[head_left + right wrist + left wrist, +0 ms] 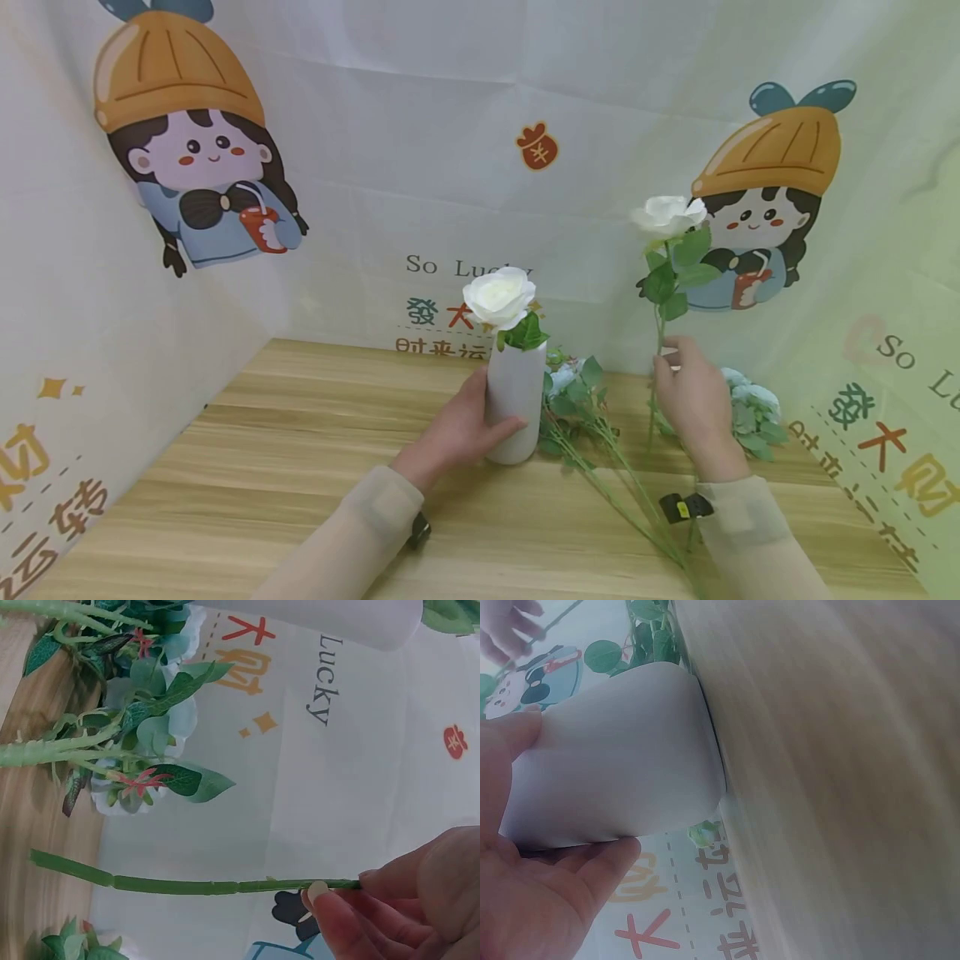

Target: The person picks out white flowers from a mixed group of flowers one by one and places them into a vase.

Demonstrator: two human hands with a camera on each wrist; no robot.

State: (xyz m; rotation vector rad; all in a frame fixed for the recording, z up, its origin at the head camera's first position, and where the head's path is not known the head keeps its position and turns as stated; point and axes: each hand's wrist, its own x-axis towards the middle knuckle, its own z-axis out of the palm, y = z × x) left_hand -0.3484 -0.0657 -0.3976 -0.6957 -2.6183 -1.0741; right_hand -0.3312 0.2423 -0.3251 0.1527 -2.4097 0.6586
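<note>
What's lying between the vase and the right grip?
In the head view, pale blue flowers with green leaves lie on the table between the vase and the right grip.

The left forearm [348, 529] slants up and rightward from the lower edge, the left hand [457, 429] curved in a wide grip, its thumb [507, 430] reaching across the front. The right forearm [761, 533] angles up and leftward; the right hand [697, 400], well apart from the left, holds its digits in a narrow pinch.
</note>
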